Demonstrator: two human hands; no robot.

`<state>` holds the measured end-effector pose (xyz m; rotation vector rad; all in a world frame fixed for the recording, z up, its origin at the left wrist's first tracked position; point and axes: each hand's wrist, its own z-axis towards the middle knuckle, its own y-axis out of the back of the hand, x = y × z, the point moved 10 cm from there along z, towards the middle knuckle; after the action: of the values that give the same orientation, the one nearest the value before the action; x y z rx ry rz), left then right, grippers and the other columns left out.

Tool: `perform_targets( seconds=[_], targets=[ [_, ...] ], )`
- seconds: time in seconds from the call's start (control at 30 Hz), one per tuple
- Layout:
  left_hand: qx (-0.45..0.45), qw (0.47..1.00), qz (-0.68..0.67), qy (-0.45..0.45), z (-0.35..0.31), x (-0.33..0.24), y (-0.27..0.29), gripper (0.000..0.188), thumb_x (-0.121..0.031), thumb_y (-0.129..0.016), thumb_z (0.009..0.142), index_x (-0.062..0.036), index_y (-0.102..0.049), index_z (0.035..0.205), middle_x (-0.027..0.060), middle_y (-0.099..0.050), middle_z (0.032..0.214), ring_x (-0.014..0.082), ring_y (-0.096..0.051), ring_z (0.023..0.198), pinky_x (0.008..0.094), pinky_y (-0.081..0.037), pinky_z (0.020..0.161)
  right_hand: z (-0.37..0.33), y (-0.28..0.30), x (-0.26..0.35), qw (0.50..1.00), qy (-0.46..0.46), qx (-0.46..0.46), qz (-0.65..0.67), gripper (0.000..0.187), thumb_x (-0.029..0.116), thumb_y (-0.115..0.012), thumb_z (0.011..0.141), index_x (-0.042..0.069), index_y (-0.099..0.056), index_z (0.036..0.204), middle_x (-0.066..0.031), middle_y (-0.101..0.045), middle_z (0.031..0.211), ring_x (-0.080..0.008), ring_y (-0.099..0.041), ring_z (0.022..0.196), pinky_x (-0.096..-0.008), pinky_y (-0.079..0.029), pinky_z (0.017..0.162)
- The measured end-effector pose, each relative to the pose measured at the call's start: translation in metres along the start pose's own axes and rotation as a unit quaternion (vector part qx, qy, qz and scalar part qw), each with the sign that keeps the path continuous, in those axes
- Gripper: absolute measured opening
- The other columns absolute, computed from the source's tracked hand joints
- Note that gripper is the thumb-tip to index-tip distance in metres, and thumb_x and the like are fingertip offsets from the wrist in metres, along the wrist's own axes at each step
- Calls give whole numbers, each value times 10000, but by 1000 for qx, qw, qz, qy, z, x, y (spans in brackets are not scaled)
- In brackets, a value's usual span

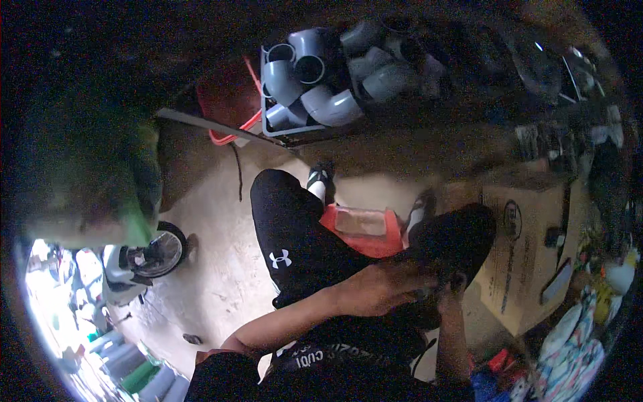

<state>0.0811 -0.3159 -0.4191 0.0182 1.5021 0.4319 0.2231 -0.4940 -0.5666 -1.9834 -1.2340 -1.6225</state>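
My left forearm reaches across my lap to the right. My left hand [382, 289] lies over my right thigh, its fingers bent toward my other hand. Close beside it, my right hand [453, 287] comes up from below with its fingers drawn together. Both hands are closed around something small and dark between them; shadow and the dark trousers hide what it is. A red plastic object [367, 234] with a rectangular opening is on the floor between my feet.
Ahead stands a grey crate [268, 127] of grey pipe elbows [335, 107], beside a red container [231, 100]. A cardboard box [519, 268], with a phone-like object [556, 281] on it, is at my right. A wheel [164, 251] shows at left; patterned cloth [569, 348] lies lower right.
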Motion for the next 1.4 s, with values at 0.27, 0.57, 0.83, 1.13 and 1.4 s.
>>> perform_targets(
  seconds=[0.27, 0.57, 0.83, 1.13, 1.4],
  targets=[
    [-67, 984, -125, 109, -7, 42, 0, 508, -186, -652, 814, -44, -449, 1257, 176, -504, 1232, 312, -513, 1135, 398, -440, 926, -1, -32, 77, 997, 79, -16, 17, 839, 361, -872, 537, -3, -475, 1180, -132, -539, 1166, -261, -512, 1086, -407, -389, 967],
    [-105, 986, -45, 120, 9, 70, 2, 435, -210, -663, 802, -53, -513, 1178, 160, -580, 1067, 343, -599, 914, 402, -493, 795, 7, -49, 62, 999, -26, 24, -29, 634, 238, -756, 719, -9, -453, 1218, -159, -504, 1179, -252, -486, 1106, -380, -395, 957],
    [-80, 990, 19, 114, 15, 54, -6, 434, -237, -675, 796, -80, -535, 1176, 142, -586, 1078, 332, -574, 1017, 401, -456, 871, 28, -41, 29, 977, -170, -74, 104, 436, 197, -742, 727, 5, -561, 1073, -100, -591, 1034, -171, -545, 914, -323, -458, 814],
    [-193, 974, -22, 121, -35, 42, 25, 372, -250, -640, 828, -39, -558, 1124, 143, -608, 1066, 292, -590, 1017, 384, -458, 874, 25, -123, 84, 910, -49, 389, -136, 576, 195, -793, 654, 46, -539, 1150, -100, -592, 1125, -231, -538, 1080, -359, -425, 948],
    [-468, 837, -255, 127, -152, 43, 83, 316, -264, -464, 941, -21, -476, 1144, 90, -585, 938, 169, -565, 886, 317, -449, 803, -11, -213, 101, 881, -239, 403, 69, 554, 136, -767, 697, 76, -504, 1181, -69, -572, 1156, -189, -551, 1037, -346, -433, 932]
  ],
)
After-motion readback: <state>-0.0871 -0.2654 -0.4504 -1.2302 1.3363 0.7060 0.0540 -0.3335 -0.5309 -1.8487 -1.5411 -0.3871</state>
